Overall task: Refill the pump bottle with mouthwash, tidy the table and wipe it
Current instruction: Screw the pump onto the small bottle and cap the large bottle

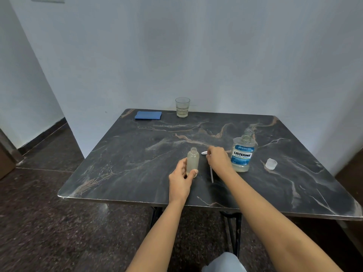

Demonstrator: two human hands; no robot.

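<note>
Head view: one pump bottle (192, 161), one mouthwash bottle (242, 154), one glass (182, 107).

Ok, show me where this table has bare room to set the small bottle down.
Widest bare patch: the table's left side, between the blue cloth and the near edge. Also bare: the middle, between the glass and the small bottle, and the near right corner before the cap. Crowded: from small bottle past the pump to the mouthwash bottle.

mouthwash bottle (243, 154) at the table's three o'clock side, blue label reading "LISTERINE" in bold dark letters, "COOL MINT" beneath it, smaller print above and below too small to read
</note>
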